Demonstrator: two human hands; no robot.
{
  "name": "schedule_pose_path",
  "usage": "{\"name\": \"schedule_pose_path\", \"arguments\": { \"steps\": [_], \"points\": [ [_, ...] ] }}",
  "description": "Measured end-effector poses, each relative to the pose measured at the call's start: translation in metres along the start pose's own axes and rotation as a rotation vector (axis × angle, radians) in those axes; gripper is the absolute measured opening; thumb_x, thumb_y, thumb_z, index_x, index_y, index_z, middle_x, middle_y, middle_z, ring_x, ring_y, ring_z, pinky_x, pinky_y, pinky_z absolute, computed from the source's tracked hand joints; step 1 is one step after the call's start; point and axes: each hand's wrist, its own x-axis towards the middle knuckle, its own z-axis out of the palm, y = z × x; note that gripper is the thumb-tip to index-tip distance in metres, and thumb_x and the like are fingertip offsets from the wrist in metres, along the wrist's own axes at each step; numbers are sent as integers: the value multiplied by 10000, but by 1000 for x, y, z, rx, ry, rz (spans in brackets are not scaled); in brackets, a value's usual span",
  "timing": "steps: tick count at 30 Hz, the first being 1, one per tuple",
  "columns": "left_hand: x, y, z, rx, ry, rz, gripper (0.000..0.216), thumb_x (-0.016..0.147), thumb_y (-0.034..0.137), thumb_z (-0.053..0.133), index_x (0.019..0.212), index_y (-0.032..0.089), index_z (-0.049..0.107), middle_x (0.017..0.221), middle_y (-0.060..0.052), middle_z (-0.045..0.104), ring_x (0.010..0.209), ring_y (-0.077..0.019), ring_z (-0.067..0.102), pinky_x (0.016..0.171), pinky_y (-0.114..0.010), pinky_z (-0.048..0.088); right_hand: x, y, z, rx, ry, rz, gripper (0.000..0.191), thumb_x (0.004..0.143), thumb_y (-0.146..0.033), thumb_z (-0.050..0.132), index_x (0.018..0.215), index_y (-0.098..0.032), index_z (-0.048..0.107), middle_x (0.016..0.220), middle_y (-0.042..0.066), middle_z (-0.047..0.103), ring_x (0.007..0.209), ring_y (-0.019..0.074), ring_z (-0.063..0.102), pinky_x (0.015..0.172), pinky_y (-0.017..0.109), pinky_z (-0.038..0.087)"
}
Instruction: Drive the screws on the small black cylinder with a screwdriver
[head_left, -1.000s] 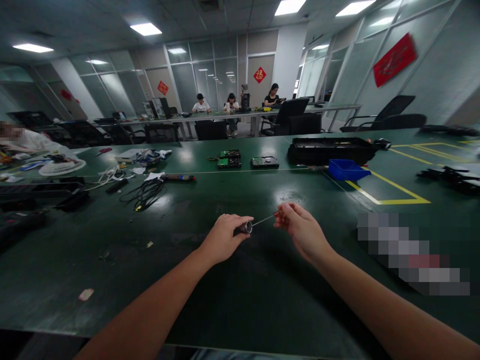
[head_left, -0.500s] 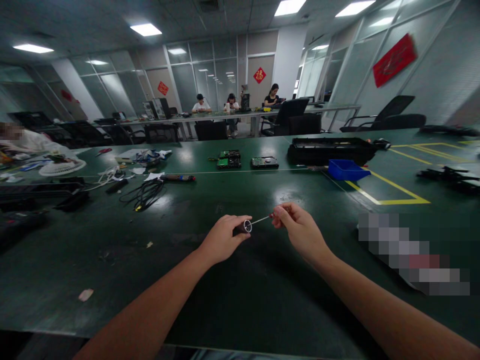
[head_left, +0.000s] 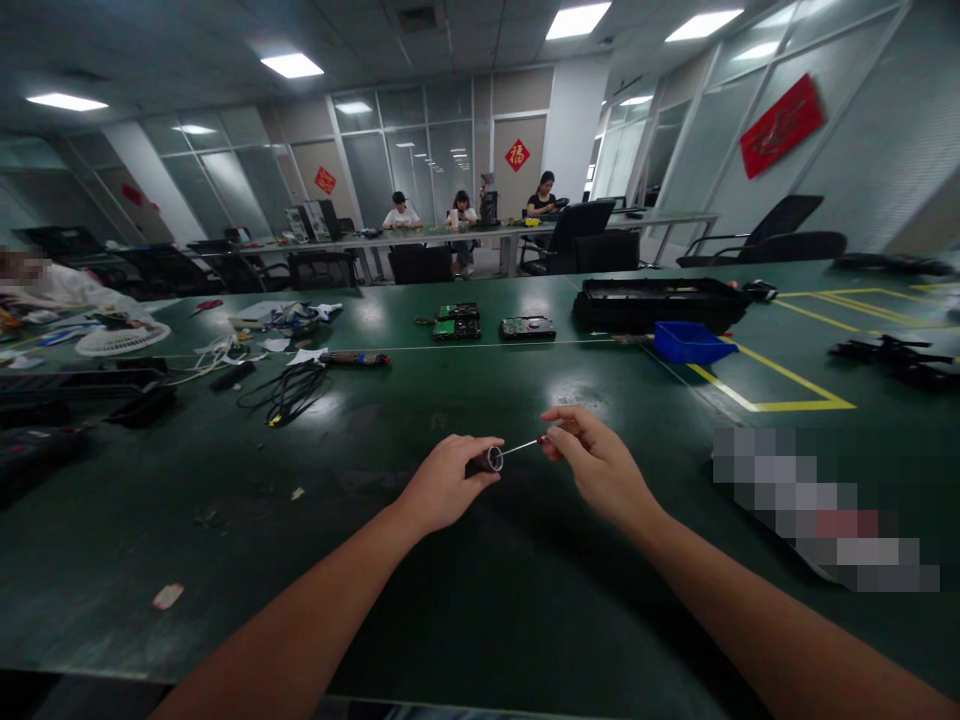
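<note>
A short dark cylinder (head_left: 486,460) with a bright metal rim sits between the thumb and fingers (head_left: 484,443) of the left hand (head_left: 442,485), which are curved around its sides. Its open end points away from the left palm, towards the right fingers. From that opening a thin-shafted tool (head_left: 521,446) slants right and slightly up to the right hand (head_left: 600,465), whose thumb and fingertips hold its red end; which fingertips press it I cannot tell. The cylinder therefore lies left of and a little below the right fingers, its axis roughly in line with the shaft, and the left hand is the nearer one, touching it. Whether the shaft's tip is inside the rim or just in front cannot be told. Beyond both hands on the bench (head_left: 300,580) lie a hard drive (head_left: 528,327) and green circuit boards (head_left: 457,328), with a blue tray (head_left: 690,343) ahead and right of the right fingers
</note>
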Motion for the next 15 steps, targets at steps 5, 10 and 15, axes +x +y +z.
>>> {"name": "schedule_pose_path", "arguments": {
  "steps": [5, 10, 15],
  "points": [
    [0, -1, -1, 1, -1, 5, 441, 862, 209, 677, 1294, 273, 616, 1120, -40, 682, 1036, -226, 576, 916, -372, 450, 1, -2, 1, -66, -5, 6, 271, 922, -467, 548, 989, -222, 643, 616, -16, 590, 596, 183, 580, 597, 329, 446],
    [-1, 0, -2, -5, -6, -2, 446, 858, 199, 679, 1293, 280, 617, 1136, -39, 679, 1057, -231, 573, 924, -375, 448, 2, 2, 2, 13, -26, -23, 318, 908, -395, 576, 1187, -244, 580, 800, 10, 650, 742, 204, 632, 681, 345, 479],
    [0, 1, -2, 11, -6, 7, 429, 857, 189, 676, 1276, 267, 629, 1117, -41, 682, 1037, -225, 579, 930, -369, 449, 3, 1, 1, 14, -40, -5, 257, 937, -448, 513, 1026, -228, 612, 648, -21, 558, 613, 174, 553, 588, 320, 441]
  ]
}}
